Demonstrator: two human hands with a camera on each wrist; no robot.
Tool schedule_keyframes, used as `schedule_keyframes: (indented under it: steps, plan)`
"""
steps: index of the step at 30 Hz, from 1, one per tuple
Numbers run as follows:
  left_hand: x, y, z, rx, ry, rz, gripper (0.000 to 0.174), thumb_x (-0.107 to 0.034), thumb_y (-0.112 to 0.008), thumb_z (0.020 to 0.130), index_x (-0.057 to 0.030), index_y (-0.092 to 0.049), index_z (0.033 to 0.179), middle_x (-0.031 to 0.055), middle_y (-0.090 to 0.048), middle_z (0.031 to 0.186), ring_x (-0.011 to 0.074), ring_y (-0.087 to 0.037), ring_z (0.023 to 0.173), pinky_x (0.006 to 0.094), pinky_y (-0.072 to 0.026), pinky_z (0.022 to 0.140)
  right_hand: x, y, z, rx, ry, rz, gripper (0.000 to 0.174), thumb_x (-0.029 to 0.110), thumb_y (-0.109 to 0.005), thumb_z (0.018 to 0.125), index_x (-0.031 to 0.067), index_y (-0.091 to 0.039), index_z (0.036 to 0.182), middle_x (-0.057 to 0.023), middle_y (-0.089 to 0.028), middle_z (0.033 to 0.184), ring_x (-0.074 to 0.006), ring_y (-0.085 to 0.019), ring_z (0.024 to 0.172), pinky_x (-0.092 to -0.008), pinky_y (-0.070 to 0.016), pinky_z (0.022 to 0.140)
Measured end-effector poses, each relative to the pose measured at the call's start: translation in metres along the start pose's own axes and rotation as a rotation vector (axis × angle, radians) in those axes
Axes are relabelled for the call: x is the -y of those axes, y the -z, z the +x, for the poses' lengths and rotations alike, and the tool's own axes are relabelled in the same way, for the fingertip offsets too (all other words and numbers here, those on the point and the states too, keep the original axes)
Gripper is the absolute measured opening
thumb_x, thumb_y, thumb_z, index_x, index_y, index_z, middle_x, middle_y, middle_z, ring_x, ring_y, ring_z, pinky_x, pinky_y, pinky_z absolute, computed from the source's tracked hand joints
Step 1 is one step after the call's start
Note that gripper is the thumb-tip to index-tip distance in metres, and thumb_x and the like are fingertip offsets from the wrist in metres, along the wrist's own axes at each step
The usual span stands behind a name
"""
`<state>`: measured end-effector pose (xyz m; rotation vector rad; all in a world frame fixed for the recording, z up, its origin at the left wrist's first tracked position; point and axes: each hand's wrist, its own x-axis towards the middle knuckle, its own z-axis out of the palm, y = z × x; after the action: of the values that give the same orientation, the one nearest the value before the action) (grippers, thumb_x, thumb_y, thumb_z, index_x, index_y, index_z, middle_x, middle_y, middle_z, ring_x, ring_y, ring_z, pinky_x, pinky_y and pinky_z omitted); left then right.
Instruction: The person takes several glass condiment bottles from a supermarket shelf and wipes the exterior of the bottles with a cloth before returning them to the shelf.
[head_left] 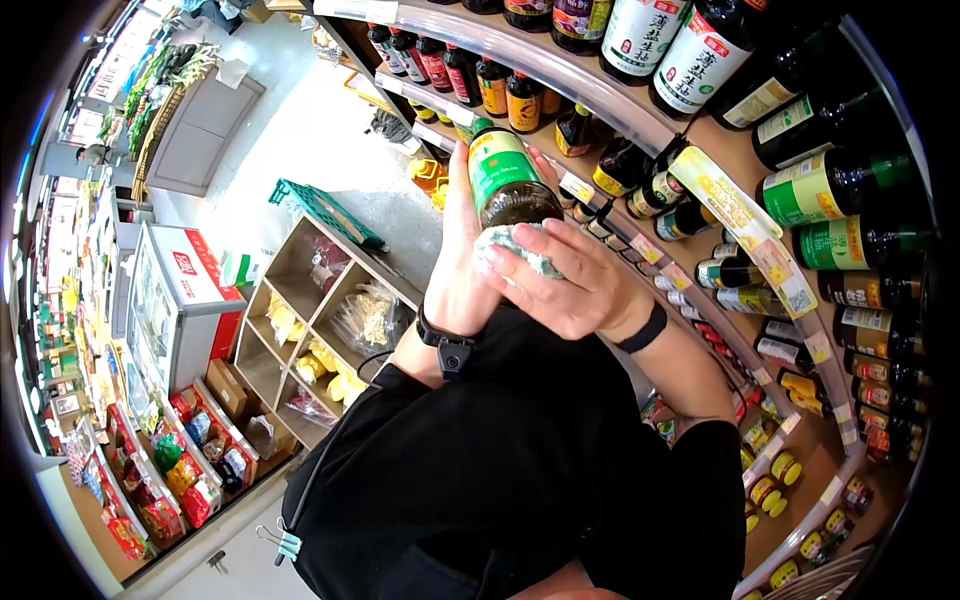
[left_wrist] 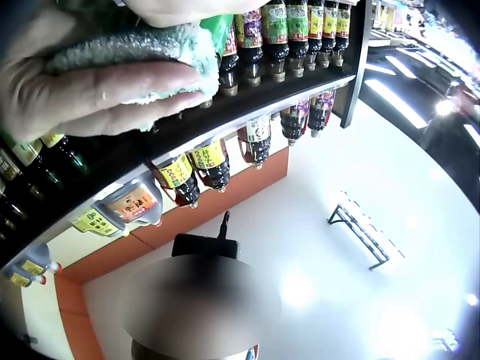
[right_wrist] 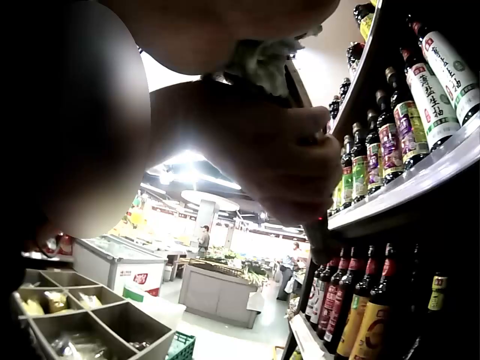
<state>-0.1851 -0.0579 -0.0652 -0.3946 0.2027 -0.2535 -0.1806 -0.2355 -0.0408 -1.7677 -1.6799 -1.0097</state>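
Several shop shelves [head_left: 560, 62] stand behind; left hand [head_left: 458, 275] grips a bottle [head_left: 505, 175], right hand [head_left: 580, 288] clutches a cloth [head_left: 515, 246].

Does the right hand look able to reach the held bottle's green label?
Probably yes: the right hand presses the cloth on the bottle just beside the label, whose face the left hand leaves bare.

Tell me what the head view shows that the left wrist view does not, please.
Only the head view shows the left hand holding the green-label bottle, and the whole right hand. Only the left wrist view shows a bright floor with a dark frame on it. Both show the cloth pinched in the right hand's fingers, and shelves of dark bottles.
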Motion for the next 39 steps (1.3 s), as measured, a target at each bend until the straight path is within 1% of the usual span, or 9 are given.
schedule_keyframes:
  steps: [9,17,20,23,26,28,29,31,39]
  plan:
    - [-0.022,0.006,0.005,-0.077,-0.204,0.103,0.062,-0.05,-0.068,0.106,0.0033,-0.054,0.133,0.0248,-0.06,0.123,0.0371,-0.063,0.113,0.0531,-0.0592,0.099,-0.011,0.018,-0.013,0.021,-0.138,-0.036,0.026,0.005,-0.077,0.092,0.0007,-0.084,0.117,-0.0107,-0.075,0.135,-0.0358,-0.067,0.128,-0.0456,-0.0645,0.102]
    - [-0.008,0.005,-0.002,-0.151,-0.178,0.309,0.068,-0.065,-0.055,0.11,0.0005,-0.058,0.126,0.0204,-0.07,0.107,0.0352,-0.073,0.095,0.0488,-0.0647,0.085,-0.008,0.005,0.026,-0.012,-0.147,0.017,0.03,0.006,-0.075,0.096,0.001,-0.081,0.124,-0.009,-0.07,0.14,-0.032,-0.063,0.137,-0.0441,-0.0655,0.104]
    - [0.001,-0.007,-0.002,-0.203,-0.261,0.397,0.067,-0.065,-0.054,0.11,0.0004,-0.06,0.125,0.0203,-0.071,0.108,0.0347,-0.074,0.097,0.0489,-0.0651,0.086,-0.018,0.005,0.021,-0.075,-0.119,0.031,0.034,0.0,-0.078,0.088,-0.0005,-0.082,0.122,-0.0125,-0.073,0.139,-0.0355,-0.07,0.125,-0.0458,-0.0652,0.101]
    - [-0.001,-0.007,0.006,-0.221,-0.373,0.393,0.069,-0.065,-0.054,0.11,0.002,-0.06,0.123,0.0203,-0.07,0.107,0.0349,-0.073,0.096,0.0482,-0.0653,0.088,-0.021,0.009,0.004,-0.146,-0.338,0.104,0.038,-0.01,-0.071,0.087,-0.0016,-0.082,0.122,-0.0179,-0.076,0.133,-0.0382,-0.077,0.113,-0.0442,-0.0636,0.099]
    - [-0.005,-0.008,0.006,-0.081,-0.279,0.154,0.074,-0.065,-0.056,0.109,0.0062,-0.055,0.128,0.022,-0.064,0.111,0.0343,-0.068,0.104,0.0452,-0.0644,0.093,-0.025,0.011,-0.007,-0.111,-0.497,0.173,0.041,-0.005,-0.07,0.093,-0.0026,-0.077,0.133,-0.016,-0.074,0.136,-0.0296,-0.076,0.115,-0.0413,-0.0606,0.104]
    - [0.001,-0.011,0.008,-0.032,-0.32,0.15,0.076,-0.067,-0.056,0.108,0.0063,-0.056,0.127,0.0213,-0.064,0.112,0.0337,-0.067,0.107,0.0434,-0.0635,0.095,-0.015,0.011,-0.001,-0.22,-1.129,0.706,0.044,-0.008,-0.061,0.097,-0.0066,-0.072,0.14,-0.0152,-0.075,0.135,-0.0214,-0.073,0.12,-0.0348,-0.0561,0.106]
    - [0.002,-0.011,0.011,-0.04,-0.314,0.154,0.076,-0.067,-0.056,0.108,0.0063,-0.056,0.127,0.0213,-0.064,0.112,0.0337,-0.067,0.107,0.0434,-0.0635,0.095,-0.013,0.005,0.001,-0.227,-1.137,0.702,0.044,-0.008,-0.061,0.097,-0.0066,-0.072,0.14,-0.0152,-0.075,0.135,-0.0214,-0.073,0.12,-0.0348,-0.0561,0.106]
    - [0.005,-0.013,0.017,0.077,-0.419,0.307,0.075,-0.067,-0.054,0.11,0.006,-0.056,0.127,0.021,-0.065,0.112,0.0337,-0.066,0.106,0.0419,-0.0626,0.096,-0.015,-0.011,0.006,-0.501,-1.537,1.293,0.047,-0.004,-0.057,0.101,-0.0081,-0.064,0.148,-0.0117,-0.075,0.135,-0.0154,-0.07,0.122,-0.0314,-0.0547,0.106]
    - [-0.008,-0.009,0.025,0.135,-0.658,0.536,0.079,-0.066,-0.058,0.107,0.0067,-0.051,0.138,0.02,-0.064,0.125,0.0327,-0.066,0.115,0.0436,-0.0597,0.105,-0.005,0.006,0.012,-0.344,-1.702,1.591,0.041,-0.005,-0.06,0.099,-0.0076,-0.071,0.139,-0.0071,-0.079,0.116,-0.0096,-0.071,0.104,-0.0258,-0.0542,0.093]
